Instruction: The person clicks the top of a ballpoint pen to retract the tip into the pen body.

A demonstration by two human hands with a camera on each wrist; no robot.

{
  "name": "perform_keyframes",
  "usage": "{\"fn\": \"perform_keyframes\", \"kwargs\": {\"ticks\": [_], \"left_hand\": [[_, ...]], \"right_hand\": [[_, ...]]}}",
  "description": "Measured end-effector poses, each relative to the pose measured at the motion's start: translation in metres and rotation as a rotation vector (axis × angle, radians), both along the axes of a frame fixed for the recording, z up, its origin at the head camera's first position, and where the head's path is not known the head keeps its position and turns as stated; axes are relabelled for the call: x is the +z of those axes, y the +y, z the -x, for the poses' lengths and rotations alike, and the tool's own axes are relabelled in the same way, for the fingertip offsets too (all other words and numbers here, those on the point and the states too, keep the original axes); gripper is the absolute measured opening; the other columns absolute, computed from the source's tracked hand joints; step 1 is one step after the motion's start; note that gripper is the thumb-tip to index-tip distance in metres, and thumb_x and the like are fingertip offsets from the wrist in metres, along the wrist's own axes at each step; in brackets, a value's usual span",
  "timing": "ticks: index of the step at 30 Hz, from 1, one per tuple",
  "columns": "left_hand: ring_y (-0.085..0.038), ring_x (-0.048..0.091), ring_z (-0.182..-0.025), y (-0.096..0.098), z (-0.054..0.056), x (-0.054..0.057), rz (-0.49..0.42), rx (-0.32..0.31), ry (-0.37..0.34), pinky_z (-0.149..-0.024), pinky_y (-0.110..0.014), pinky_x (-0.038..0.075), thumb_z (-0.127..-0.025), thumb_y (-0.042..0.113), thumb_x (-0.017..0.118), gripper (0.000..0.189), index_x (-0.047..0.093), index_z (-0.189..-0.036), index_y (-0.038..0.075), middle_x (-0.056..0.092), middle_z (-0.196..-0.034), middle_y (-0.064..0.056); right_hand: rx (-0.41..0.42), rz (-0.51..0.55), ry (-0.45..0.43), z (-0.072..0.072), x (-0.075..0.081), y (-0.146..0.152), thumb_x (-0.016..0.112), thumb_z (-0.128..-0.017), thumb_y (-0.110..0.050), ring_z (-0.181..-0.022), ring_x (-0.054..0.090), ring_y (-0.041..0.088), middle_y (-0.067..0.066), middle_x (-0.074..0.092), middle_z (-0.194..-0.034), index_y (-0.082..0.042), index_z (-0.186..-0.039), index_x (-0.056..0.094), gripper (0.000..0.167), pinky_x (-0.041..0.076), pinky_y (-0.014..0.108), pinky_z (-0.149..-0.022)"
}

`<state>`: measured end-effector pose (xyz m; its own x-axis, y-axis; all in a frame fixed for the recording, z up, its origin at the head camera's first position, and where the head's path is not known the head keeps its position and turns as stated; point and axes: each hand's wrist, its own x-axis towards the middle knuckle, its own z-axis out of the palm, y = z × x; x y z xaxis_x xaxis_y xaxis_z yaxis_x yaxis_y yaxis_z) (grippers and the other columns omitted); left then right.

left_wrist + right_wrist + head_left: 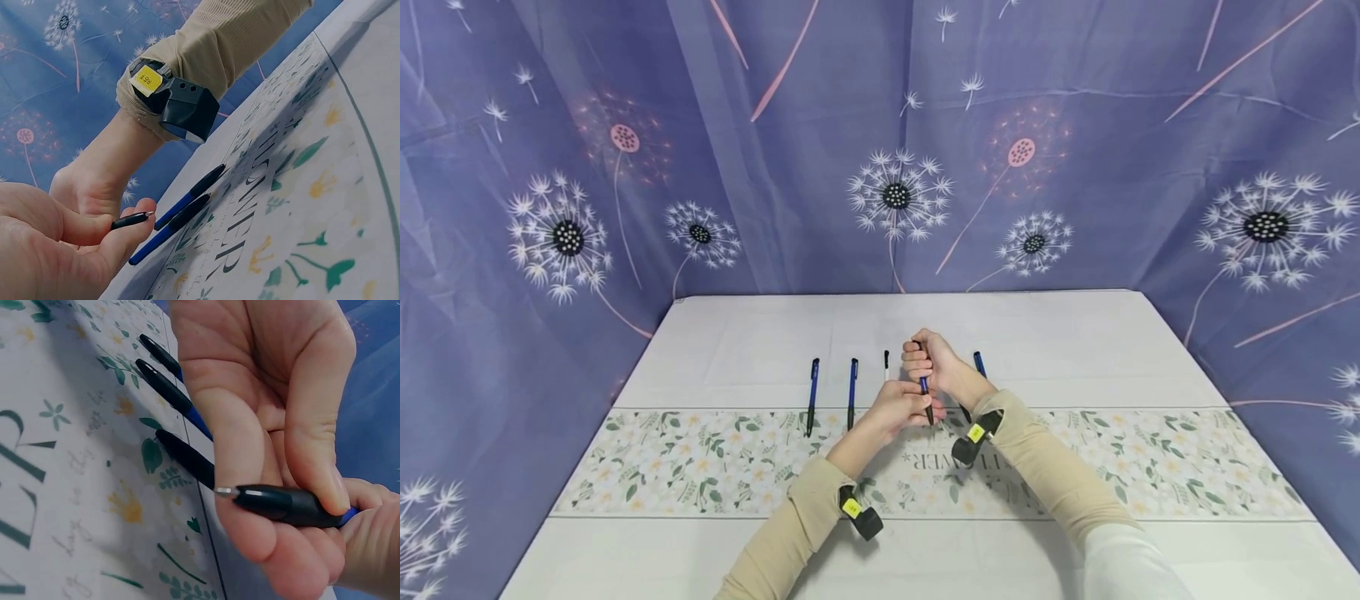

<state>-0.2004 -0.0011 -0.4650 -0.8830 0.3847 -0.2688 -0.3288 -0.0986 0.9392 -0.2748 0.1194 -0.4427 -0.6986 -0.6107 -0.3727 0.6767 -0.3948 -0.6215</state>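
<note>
My right hand (934,360) grips the upper part of a blue and black pen (924,386), fingers curled round it near its top end. Lower down, the thumb and fingers of my left hand (898,408) pinch the same pen by its black grip. In the right wrist view the pen (281,505) shows its metal tip sticking out, lying across the left hand's fingers (247,531). The left wrist view also has the tip end of the pen (132,220) beyond the left thumb. Part of the barrel is hidden inside the right hand.
Two blue pens, one (813,396) and another (852,393), lie left of the hands. A white pen with a black end (887,365) is partly hidden behind the left hand. Another blue pen (979,364) lies partly behind the right wrist. A floral runner (700,467) crosses the white table.
</note>
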Motion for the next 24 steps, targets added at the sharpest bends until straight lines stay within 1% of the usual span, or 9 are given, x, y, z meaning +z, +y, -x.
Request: {"fn": "perform_keyframes", "kwargs": {"ticks": [4,7,9,12,14,17,24], "left_hand": [[-0.019,0.072,-0.078,0.0018,-0.0003,-0.0001,0.001,0.005,-0.016,-0.081,-0.034,0.060,-0.095,-0.006,0.050,0.024,0.055,-0.114,-0.019,0.070,-0.093,-0.023],[-0.018,0.072,-0.076,0.0029,-0.0001,-0.0005,-0.009,0.011,-0.020,-0.082,-0.036,0.060,-0.095,-0.007,0.050,0.023,0.055,-0.113,-0.019,0.069,-0.095,-0.026],[-0.017,0.071,-0.075,0.0035,0.0001,-0.0006,-0.016,0.016,-0.028,-0.082,-0.036,0.060,-0.095,-0.008,0.050,0.022,0.055,-0.113,-0.020,0.069,-0.097,-0.027],[-0.016,0.070,-0.073,0.0035,-0.0003,-0.0004,-0.020,0.017,-0.032,-0.083,-0.037,0.060,-0.095,-0.008,0.049,0.022,0.055,-0.112,-0.021,0.069,-0.095,-0.026],[-0.016,0.070,-0.073,0.0036,0.0000,-0.0006,-0.021,0.015,-0.029,-0.083,-0.037,0.060,-0.095,-0.008,0.049,0.022,0.055,-0.112,-0.022,0.069,-0.094,-0.024],[-0.016,0.070,-0.073,0.0035,0.0006,-0.0013,-0.019,0.010,-0.026,-0.083,-0.038,0.060,-0.095,-0.008,0.049,0.023,0.055,-0.112,-0.021,0.069,-0.094,-0.024],[-0.020,0.072,-0.078,0.0031,0.0010,-0.0025,-0.027,-0.001,-0.032,-0.085,-0.039,0.059,-0.095,-0.009,0.048,0.023,0.054,-0.114,-0.021,0.067,-0.099,-0.028]], "right_hand": [[-0.005,-0.003,-0.002,-0.0007,-0.0016,0.0006,0.020,-0.097,-0.018,-0.047,0.010,0.002,-0.012,0.021,-0.053,-0.019,-0.060,0.031,0.039,0.013,0.013,-0.037],[-0.013,-0.014,0.004,-0.0009,-0.0022,0.0005,0.020,-0.098,-0.018,-0.049,0.009,0.002,-0.012,0.019,-0.054,-0.019,-0.060,0.031,0.039,0.012,0.013,-0.037],[-0.011,-0.021,0.011,-0.0009,-0.0024,0.0002,0.019,-0.098,-0.019,-0.045,0.011,0.002,-0.012,0.020,-0.053,-0.019,-0.059,0.030,0.040,0.013,0.012,-0.036],[-0.004,-0.035,0.022,-0.0010,-0.0024,-0.0010,0.016,-0.099,-0.020,-0.039,0.017,0.000,-0.011,0.020,-0.051,-0.019,-0.059,0.028,0.042,0.016,0.012,-0.034],[-0.004,-0.042,0.023,0.0000,-0.0029,-0.0015,0.014,-0.100,-0.020,-0.038,0.019,0.000,-0.011,0.020,-0.051,-0.019,-0.059,0.028,0.044,0.018,0.012,-0.033],[0.001,-0.045,0.027,-0.0001,-0.0027,-0.0016,0.013,-0.101,-0.021,-0.038,0.019,0.001,-0.011,0.022,-0.050,-0.019,-0.059,0.028,0.045,0.018,0.013,-0.033],[-0.008,-0.078,0.001,-0.0009,-0.0032,-0.0020,0.017,-0.100,-0.023,-0.037,0.020,0.000,-0.012,0.022,-0.049,-0.020,-0.059,0.027,0.043,0.017,0.013,-0.033]]}}
